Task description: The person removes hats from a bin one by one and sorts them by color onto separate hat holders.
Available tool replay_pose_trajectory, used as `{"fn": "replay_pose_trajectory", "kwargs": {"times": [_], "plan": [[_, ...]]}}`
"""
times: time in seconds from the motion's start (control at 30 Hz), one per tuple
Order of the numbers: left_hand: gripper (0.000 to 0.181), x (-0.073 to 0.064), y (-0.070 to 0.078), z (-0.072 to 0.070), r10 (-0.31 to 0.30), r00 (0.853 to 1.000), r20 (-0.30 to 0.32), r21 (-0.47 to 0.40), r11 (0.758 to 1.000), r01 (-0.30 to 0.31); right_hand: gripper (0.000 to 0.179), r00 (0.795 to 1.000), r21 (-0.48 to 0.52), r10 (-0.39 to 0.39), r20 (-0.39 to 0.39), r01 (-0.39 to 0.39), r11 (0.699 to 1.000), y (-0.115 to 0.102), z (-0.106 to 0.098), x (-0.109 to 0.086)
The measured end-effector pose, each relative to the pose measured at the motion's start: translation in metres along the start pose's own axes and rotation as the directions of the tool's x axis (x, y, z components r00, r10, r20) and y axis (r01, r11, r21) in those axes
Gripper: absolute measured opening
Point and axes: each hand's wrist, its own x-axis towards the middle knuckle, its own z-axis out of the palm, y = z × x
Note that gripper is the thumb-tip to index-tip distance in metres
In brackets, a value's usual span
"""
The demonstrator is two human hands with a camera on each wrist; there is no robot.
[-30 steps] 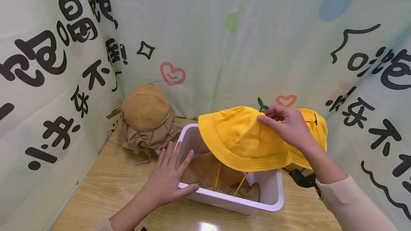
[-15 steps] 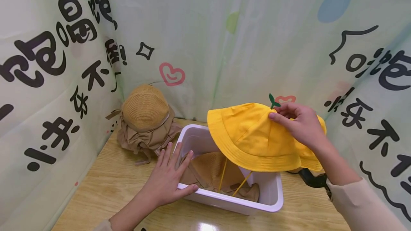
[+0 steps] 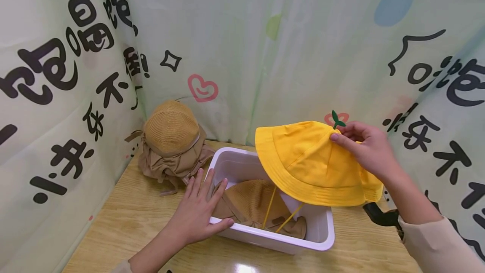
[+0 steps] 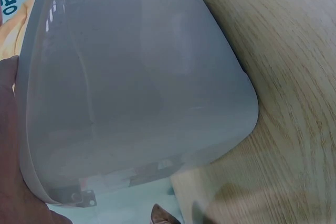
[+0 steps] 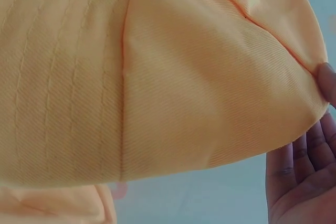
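Note:
My right hand (image 3: pixel 369 148) pinches the crown of a yellow bucket hat (image 3: pixel 308 163) beside its green sprout. The hat hangs tilted over the right part of a white plastic bin (image 3: pixel 326 235), with two yellow cords (image 3: pixel 270 207) trailing down into it. In the right wrist view the hat's crown (image 5: pixel 210 82) fills most of the picture, thumb at its tip. My left hand (image 3: pixel 198 205) rests with spread fingers on the bin's left rim. Inside the bin lies a brown straw-and-cloth hat (image 3: pixel 254 201). The bin's outer wall (image 4: pixel 136 77) fills the left wrist view.
A second brown sun hat (image 3: pixel 172 127) with a cloth brim sits on the wooden table (image 3: pixel 125 222), left of the bin. Another yellow hat (image 3: pixel 373 186) is partly hidden behind the held one. Printed curtains (image 3: pixel 235 45) enclose the table's back and sides.
My right hand has moved right with the yellow hat, uncovering more of the brown hat in the bin and covering more of the other yellow hat. The left hand has stayed put.

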Motion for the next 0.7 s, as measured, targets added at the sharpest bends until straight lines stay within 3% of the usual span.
{"fn": "replay_pose_trajectory", "kwargs": {"times": [0.3,0.7], "plan": [[0.093,0.0,0.0,0.0,-0.007,1.0,0.025,-0.013,1.0,0.007,0.029,0.997,-0.052,0.022,-0.078,-0.026,0.998,0.0,-0.016,-0.004],[0.093,0.001,0.0,0.0,-0.01,1.0,0.019,-0.01,1.0,0.01,0.039,0.989,-0.087,0.088,-0.116,-0.099,0.991,0.007,-0.041,-0.01]]}}
